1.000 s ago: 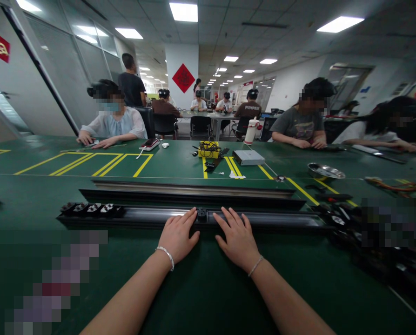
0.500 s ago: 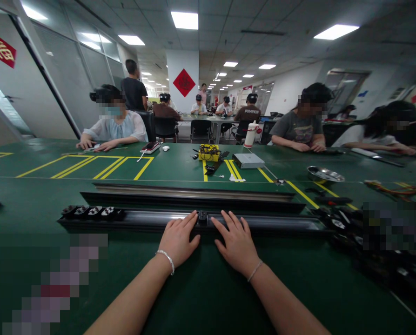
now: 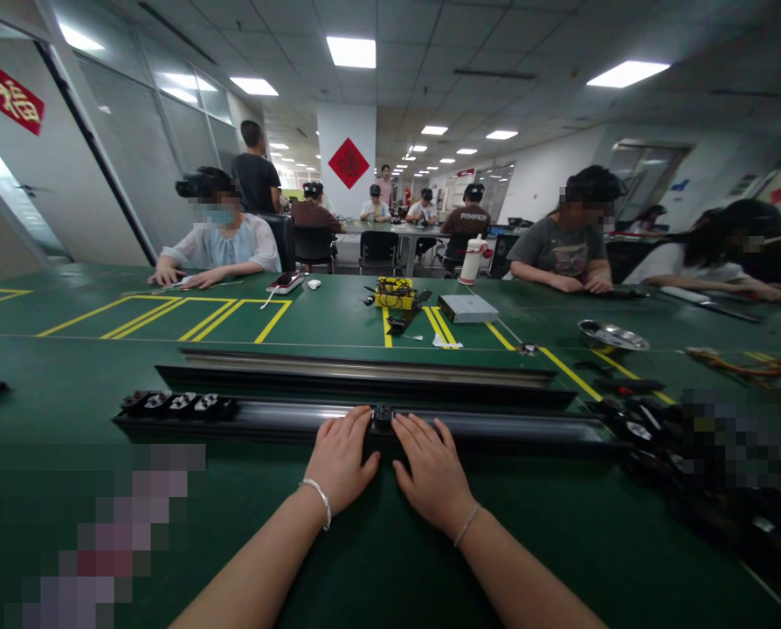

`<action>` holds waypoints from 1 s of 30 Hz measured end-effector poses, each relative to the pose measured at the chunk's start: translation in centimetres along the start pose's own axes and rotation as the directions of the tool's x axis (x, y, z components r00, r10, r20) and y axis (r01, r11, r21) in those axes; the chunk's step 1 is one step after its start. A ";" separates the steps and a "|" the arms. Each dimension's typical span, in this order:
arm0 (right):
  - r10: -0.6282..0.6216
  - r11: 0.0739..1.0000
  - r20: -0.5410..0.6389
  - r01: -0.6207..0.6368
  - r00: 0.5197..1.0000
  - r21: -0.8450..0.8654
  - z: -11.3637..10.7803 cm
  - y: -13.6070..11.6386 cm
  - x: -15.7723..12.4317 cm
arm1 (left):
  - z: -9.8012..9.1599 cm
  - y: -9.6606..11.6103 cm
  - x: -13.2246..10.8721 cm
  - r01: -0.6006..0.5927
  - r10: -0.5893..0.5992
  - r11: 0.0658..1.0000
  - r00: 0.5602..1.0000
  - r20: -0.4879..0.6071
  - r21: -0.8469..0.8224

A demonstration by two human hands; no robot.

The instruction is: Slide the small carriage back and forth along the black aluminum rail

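Note:
A long black rail (image 3: 508,425) lies across the green table in front of me. Several black blocks with silver-white faces (image 3: 182,403) sit in its left end. Near the middle of the rail is one small black block (image 3: 383,417), shaped like a socket. My left hand (image 3: 342,459) rests on the rail just left of this block, fingers stretched out, tips beside it. To the right of the block, my right hand (image 3: 433,467) lies with extended fingers close against it. Whether the fingertips press on the block I cannot tell.
Behind the rail lies a second long black strip (image 3: 364,376). Dark parts are piled at right (image 3: 646,437), near a metal bowl (image 3: 613,335). Farther back stand a yellow item wrapped in cable (image 3: 395,293), a grey box (image 3: 467,308) and a white bottle (image 3: 471,262). Co-workers sit across the table.
My right hand has moved left, closer to the small block, and its fingers have drawn nearer together. My left hand stays in about the same place. The camera view has tilted slightly.

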State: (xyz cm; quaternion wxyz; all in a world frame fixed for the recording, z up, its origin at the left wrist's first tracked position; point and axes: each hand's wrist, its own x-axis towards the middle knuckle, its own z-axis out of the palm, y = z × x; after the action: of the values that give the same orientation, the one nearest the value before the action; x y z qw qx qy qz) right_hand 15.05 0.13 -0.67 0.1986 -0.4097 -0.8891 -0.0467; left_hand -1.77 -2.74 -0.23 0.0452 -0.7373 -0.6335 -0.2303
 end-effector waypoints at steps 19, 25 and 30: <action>-0.029 1.000 0.006 0.029 1.000 0.004 -0.1 0.2 0.2 | 0.0 -0.1 0.1 0.024 -0.026 0.994 0.999 -0.024 -0.105; -0.027 0.999 0.006 0.027 1.000 0.038 -0.1 0.2 0.2 | -0.1 0.0 0.2 0.041 -0.046 0.990 0.998 -0.038 -0.131; -0.014 0.996 0.007 0.014 1.000 0.086 -0.4 0.1 0.2 | -0.1 0.1 0.3 0.070 -0.080 0.984 0.995 -0.054 -0.165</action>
State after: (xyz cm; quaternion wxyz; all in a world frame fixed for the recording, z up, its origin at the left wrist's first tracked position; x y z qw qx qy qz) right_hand 15.11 0.26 -0.27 0.2122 -0.3949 -0.8939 -0.0084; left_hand -1.67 -2.55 0.00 -0.0047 -0.7068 -0.6384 -0.3047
